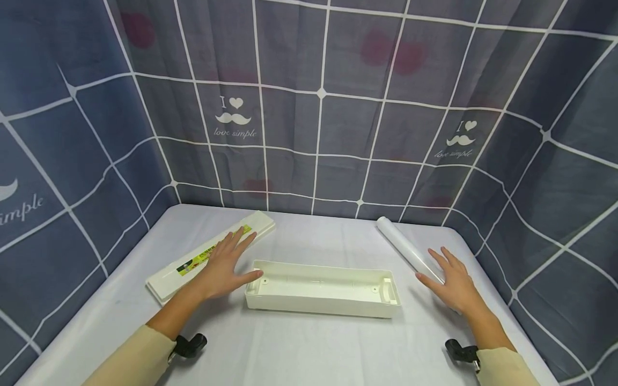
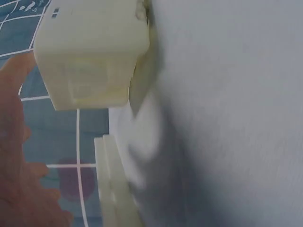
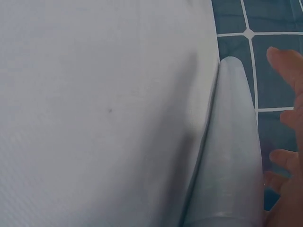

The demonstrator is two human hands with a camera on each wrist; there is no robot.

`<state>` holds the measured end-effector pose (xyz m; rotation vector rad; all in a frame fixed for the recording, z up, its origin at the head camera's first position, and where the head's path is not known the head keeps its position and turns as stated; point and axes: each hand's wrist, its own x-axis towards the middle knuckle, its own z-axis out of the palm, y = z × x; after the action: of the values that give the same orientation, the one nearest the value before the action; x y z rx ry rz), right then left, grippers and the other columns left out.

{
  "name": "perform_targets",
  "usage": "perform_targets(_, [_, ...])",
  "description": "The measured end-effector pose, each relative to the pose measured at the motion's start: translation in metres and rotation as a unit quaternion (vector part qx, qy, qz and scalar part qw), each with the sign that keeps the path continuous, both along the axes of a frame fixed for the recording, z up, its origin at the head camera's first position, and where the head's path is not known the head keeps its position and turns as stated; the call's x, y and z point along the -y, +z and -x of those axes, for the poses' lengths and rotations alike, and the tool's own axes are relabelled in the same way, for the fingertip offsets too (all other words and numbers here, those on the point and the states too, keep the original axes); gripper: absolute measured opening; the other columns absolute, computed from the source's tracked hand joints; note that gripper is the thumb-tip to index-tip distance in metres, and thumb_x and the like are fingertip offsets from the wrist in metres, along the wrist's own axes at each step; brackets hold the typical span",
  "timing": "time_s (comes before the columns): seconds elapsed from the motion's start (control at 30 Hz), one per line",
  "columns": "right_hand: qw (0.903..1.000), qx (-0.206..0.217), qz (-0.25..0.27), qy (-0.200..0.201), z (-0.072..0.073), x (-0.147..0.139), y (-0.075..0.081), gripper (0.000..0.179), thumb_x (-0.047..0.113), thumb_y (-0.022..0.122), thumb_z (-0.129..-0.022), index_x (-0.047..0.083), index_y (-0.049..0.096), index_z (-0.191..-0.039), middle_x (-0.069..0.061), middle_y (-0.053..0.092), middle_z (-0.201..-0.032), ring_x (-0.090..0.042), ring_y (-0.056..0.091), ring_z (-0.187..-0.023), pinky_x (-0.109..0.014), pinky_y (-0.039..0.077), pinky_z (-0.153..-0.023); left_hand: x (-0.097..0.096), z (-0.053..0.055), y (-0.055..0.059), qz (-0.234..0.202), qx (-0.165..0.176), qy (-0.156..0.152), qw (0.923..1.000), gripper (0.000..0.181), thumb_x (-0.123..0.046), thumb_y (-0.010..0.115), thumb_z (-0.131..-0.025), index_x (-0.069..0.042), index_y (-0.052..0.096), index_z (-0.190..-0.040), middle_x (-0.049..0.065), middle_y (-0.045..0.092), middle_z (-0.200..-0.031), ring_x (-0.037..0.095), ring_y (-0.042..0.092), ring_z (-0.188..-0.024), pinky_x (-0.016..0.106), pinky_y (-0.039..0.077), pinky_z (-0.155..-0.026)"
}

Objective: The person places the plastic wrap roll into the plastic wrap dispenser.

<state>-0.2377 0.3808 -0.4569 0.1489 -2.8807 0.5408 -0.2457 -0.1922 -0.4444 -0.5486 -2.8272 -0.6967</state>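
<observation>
A long cream plastic box (image 1: 321,306), open at the top, lies across the middle of the table. My left hand (image 1: 223,271) hovers with fingers spread between it and a long cream lid (image 1: 169,279) bearing a yellow-green label. Its thumb overlaps the box's left end in the head view; the left wrist view shows that box end (image 2: 94,80) beside the thumb. On the right lies a white roll of plastic film (image 1: 403,244), slanting away from me. My right hand (image 1: 456,287) is above the roll's near end, fingers spread, holding nothing, and hides that end.
A white cloth covers the table (image 1: 309,348). Dark grey-blue checked curtains (image 1: 294,123) enclose its back and both sides, close to the lid and the roll. A black wrist camera mount (image 1: 190,346) sits at the left sleeve, another mount (image 1: 461,351) at the right.
</observation>
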Motion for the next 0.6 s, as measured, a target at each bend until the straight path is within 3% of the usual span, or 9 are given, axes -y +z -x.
perform_targets(0.2, [0.9999, 0.004, 0.015, 0.0, 0.0, -0.001, 0.001, 0.088, 0.057, 0.068, -0.093, 0.007, 0.036, -0.157, -0.035, 0.028, -0.159, -0.061, 0.028, -0.142, -0.081, 0.028, -0.107, -0.006, -0.008, 0.0, -0.065, 0.025, -0.022, 0.9974, 0.094, -0.055, 0.073, -0.089, -0.02, 0.027, -0.163, 0.017, 0.018, -0.171, 0.046, 0.017, -0.155, 0.073, 0.025, -0.118])
perform_targets(0.4, [0.9997, 0.015, 0.016, -0.01, 0.003, -0.002, 0.002, 0.084, 0.051, 0.072, -0.091, 0.003, 0.042, -0.153, -0.036, 0.037, -0.153, -0.058, 0.036, -0.138, -0.077, 0.032, -0.108, -0.012, -0.015, -0.002, -0.114, 0.057, -0.04, 0.991, 0.093, -0.05, 0.076, -0.089, -0.015, 0.03, -0.161, 0.018, 0.031, -0.166, 0.043, 0.029, -0.153, 0.069, 0.03, -0.118])
perform_targets(0.6, [0.9976, 0.052, 0.037, -0.025, 0.007, -0.004, 0.005, 0.083, 0.052, 0.073, -0.091, 0.005, 0.045, -0.152, -0.033, 0.046, -0.149, -0.051, 0.053, -0.126, -0.066, 0.051, -0.094, -0.011, -0.016, -0.009, -0.162, 0.098, -0.055, 0.9804, 0.097, -0.043, 0.085, -0.082, -0.008, 0.035, -0.158, 0.022, 0.045, -0.154, 0.043, 0.045, -0.142, 0.062, 0.038, -0.117])
